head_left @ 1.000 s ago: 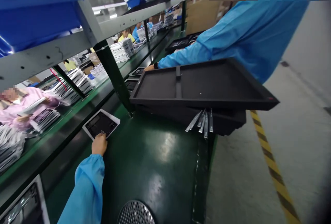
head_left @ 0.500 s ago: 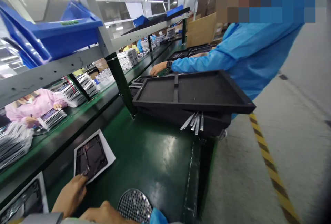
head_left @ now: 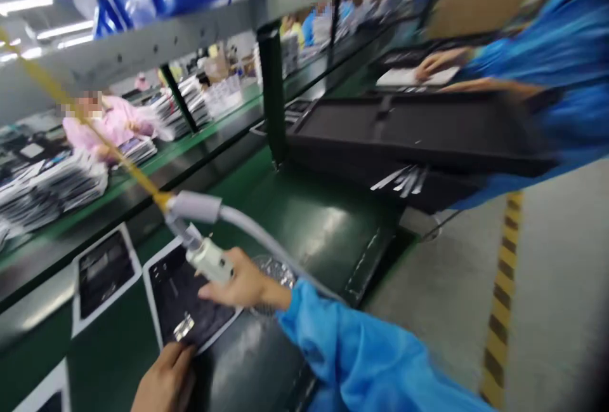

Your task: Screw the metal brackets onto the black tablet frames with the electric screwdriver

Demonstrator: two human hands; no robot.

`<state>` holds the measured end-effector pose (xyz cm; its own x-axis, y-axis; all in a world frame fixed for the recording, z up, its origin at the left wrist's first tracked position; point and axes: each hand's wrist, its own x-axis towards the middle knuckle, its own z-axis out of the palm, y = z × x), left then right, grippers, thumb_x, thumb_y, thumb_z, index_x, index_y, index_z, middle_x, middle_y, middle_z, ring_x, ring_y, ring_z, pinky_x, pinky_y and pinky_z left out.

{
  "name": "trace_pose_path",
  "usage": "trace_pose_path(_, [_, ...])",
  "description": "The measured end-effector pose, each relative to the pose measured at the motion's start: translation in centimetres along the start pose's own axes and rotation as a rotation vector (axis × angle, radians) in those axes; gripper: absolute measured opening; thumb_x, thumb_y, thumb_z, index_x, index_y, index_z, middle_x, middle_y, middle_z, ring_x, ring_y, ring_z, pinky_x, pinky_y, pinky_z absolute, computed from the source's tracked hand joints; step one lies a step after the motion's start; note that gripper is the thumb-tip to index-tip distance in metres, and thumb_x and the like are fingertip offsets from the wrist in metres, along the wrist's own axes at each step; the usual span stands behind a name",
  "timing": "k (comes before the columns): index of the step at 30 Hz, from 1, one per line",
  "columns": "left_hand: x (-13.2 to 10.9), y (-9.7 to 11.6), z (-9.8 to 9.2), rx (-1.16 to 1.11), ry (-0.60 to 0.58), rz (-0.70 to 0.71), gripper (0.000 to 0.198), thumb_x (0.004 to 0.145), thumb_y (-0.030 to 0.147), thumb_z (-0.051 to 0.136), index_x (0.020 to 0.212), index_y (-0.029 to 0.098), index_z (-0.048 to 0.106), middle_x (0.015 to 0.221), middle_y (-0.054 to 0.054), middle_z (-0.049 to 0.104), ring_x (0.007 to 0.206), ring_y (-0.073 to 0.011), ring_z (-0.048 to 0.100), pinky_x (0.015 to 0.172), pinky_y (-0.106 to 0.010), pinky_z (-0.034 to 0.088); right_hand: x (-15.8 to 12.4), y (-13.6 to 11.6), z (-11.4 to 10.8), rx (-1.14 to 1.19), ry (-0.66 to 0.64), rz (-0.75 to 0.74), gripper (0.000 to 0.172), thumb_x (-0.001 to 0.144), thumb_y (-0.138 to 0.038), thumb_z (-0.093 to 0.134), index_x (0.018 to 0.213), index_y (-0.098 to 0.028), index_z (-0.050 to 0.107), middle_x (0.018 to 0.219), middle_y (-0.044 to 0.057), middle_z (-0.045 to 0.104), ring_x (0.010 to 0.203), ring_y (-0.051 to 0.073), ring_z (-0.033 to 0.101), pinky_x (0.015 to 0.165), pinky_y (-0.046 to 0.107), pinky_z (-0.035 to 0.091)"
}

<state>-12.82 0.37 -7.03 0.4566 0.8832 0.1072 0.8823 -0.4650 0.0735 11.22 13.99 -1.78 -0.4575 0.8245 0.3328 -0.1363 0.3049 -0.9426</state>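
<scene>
My right hand point(head_left: 240, 282), in a blue sleeve, is closed round a pale handheld tool point(head_left: 212, 261) that hangs from a yellow coiled cord point(head_left: 90, 123) and has a grey hose point(head_left: 266, 240). Below it a tablet-like device point(head_left: 190, 301) with a white rim lies on the green bench. At the near edge of this device my left hand point(head_left: 166, 377) has its fingers together beside a small shiny metal piece point(head_left: 184, 327); whether they grip anything is hidden. Behind my right hand is a round dish of small shiny parts point(head_left: 276, 272).
Similar devices lie on the left point(head_left: 105, 270) and at the lower left point(head_left: 52, 396). A black tray point(head_left: 428, 126) spans the bench ahead, with metal strips point(head_left: 404, 180) below its edge. Beyond it a person in blue point(head_left: 552, 50) handles a white item. A post point(head_left: 273, 88) supports the overhead shelf.
The view has shifted. My right hand has risen over a device and now holds the tool. My left hand is at that device's near edge. The co-worker's hand now rests on a white item.
</scene>
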Motion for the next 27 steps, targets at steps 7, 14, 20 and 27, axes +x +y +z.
trace_pose_path(7, [0.2, 6.2, 0.0, -0.113, 0.057, -0.24, 0.026, 0.097, 0.029, 0.045, 0.099, 0.019, 0.07, 0.094, -0.007, 0.069, 0.086, -0.0166, 0.065, 0.077, -0.028, 0.056, -1.8, 0.8, -4.7, 0.151, 0.252, 0.052, 0.02, 0.066, -0.024, 0.074, 0.081, -0.017, 0.062, 0.044, -0.007, 0.053, 0.036, 0.009, 0.048, 0.04, 0.023, 0.042])
trace_pose_path(14, [0.4, 6.5, 1.2, -0.123, 0.136, -0.256, 0.024, 0.096, 0.022, 0.046, 0.099, 0.018, 0.07, 0.092, -0.006, 0.067, 0.085, -0.0164, 0.062, 0.074, -0.027, 0.053, -2.8, 1.8, -5.1, 0.053, 0.372, -0.015, 0.019, 0.067, -0.021, 0.072, 0.083, -0.019, 0.062, 0.044, -0.008, 0.054, 0.037, 0.01, 0.052, 0.041, 0.026, 0.045])
trace_pose_path(20, [0.3, 6.6, 1.4, -0.133, 0.165, -0.247, 0.025, 0.096, 0.022, 0.046, 0.099, 0.017, 0.07, 0.091, -0.007, 0.067, 0.085, -0.0164, 0.061, 0.074, -0.028, 0.053, -2.3, 2.4, -5.3, 0.001, 0.434, -0.045, 0.02, 0.066, -0.018, 0.072, 0.085, -0.02, 0.064, 0.044, -0.007, 0.055, 0.036, 0.011, 0.051, 0.042, 0.028, 0.046])
trace_pose_path(27, [0.5, 6.8, 1.4, -0.128, 0.187, -0.222, 0.027, 0.097, 0.022, 0.045, 0.099, 0.016, 0.071, 0.091, -0.007, 0.067, 0.084, -0.0165, 0.062, 0.075, -0.028, 0.054, -1.1, 3.3, -5.8, -0.035, 0.469, -0.075, 0.019, 0.067, -0.017, 0.07, 0.084, -0.02, 0.064, 0.047, -0.007, 0.054, 0.037, 0.01, 0.05, 0.042, 0.028, 0.047])
